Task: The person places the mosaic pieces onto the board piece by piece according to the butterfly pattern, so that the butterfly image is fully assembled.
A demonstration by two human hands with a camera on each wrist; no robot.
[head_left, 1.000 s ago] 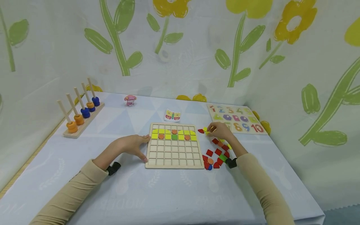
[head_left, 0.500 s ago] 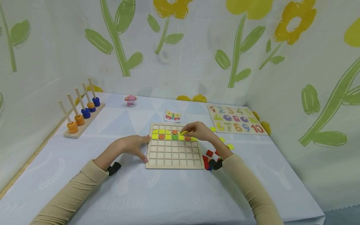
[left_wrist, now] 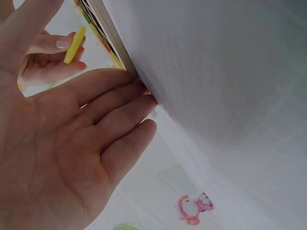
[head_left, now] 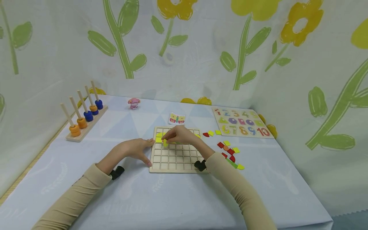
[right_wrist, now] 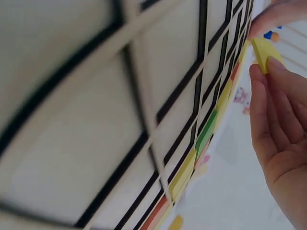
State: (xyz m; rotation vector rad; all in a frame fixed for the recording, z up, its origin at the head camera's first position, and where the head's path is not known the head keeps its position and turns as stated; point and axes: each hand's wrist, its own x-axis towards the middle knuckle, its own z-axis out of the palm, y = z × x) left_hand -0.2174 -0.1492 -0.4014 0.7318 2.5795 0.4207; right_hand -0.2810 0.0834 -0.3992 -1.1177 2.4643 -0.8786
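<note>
A square wooden grid board (head_left: 175, 162) lies on the table, with yellow, orange and green tiles in its upper rows in the head view. My left hand (head_left: 137, 149) rests against the board's left edge, its fingers extended and fingertips touching the rim. Over the board's left upper part, my right hand (head_left: 180, 134) pinches a yellow tile (right_wrist: 265, 51) between thumb and fingers, tilted and lifted off the grid. The left wrist view shows that yellow tile (left_wrist: 75, 45) edge-on. Some placed tiles are hidden behind the right hand.
Loose red, yellow, orange and green tiles (head_left: 231, 151) lie right of the board. Behind it is a small pattern card (head_left: 177, 118). A number puzzle board (head_left: 242, 122) sits at back right, a bead stacker (head_left: 81, 123) at left, a pink figurine (head_left: 134, 103) at the back.
My right hand has moved left from the loose tiles, across the board to its left upper part, carrying a yellow tile. The left hand has stayed at the board's edge.
</note>
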